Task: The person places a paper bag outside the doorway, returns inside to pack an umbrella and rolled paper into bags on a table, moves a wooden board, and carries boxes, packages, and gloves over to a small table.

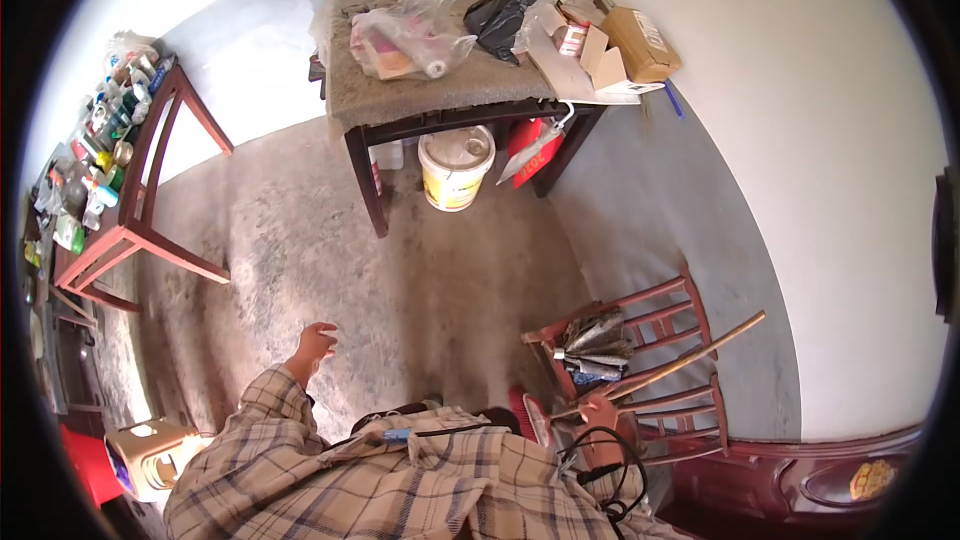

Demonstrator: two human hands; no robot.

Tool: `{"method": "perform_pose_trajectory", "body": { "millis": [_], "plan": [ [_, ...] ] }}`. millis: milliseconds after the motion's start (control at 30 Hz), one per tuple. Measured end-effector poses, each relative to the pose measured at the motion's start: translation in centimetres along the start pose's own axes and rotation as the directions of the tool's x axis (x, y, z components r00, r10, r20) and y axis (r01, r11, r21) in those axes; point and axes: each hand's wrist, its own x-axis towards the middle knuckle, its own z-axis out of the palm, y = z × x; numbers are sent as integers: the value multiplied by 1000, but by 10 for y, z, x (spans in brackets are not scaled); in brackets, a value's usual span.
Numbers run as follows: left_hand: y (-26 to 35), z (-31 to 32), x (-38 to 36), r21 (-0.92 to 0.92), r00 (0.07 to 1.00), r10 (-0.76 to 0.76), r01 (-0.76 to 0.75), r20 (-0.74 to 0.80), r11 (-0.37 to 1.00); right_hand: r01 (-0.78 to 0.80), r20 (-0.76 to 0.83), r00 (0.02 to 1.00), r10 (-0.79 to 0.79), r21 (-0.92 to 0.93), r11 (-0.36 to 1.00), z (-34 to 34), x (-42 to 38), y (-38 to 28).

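My left hand (317, 342) hangs over the concrete floor on the left, fingers loosely bent and apart, holding nothing. At the lower right, my right hand (598, 418) is closed around a long wooden stick (715, 342) that slants up to the right across a reddish wooden chair (665, 315). Its fingers are partly hidden. A black cable (632, 465) loops near the right wrist. Just beyond that hand, a folded grey umbrella-like bundle (597, 342) lies on the chair seat.
Ahead stands a table (350, 95) with plastic bags (410, 35) and cardboard boxes (640, 45). A white bucket (455, 170) sits underneath. Bottles crowd a wooden stand (150, 230) at left. A red container (88, 465) and a dark red panelled surface (770, 485) flank me.
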Motion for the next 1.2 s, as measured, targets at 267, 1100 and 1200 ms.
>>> {"method": "perform_pose_trajectory", "body": {
  "millis": [267, 1100, 1200],
  "plan": [
    [174, 47, 48, 8, 955, 295, -296, 36, 955, -185, 318, 938, 138, 125, 975, 51, 166, -111],
    [575, 375, 326, 513, 206, 611, -769, 764, -382, 110, -1, 994, -111, -129, 986, 338, 732, -203],
    [575, 378, 323, 576, 270, 610, -721, 745, -386, -6, 73, 997, 1, 67, 998, 302, 760, -270]
  ]
}}
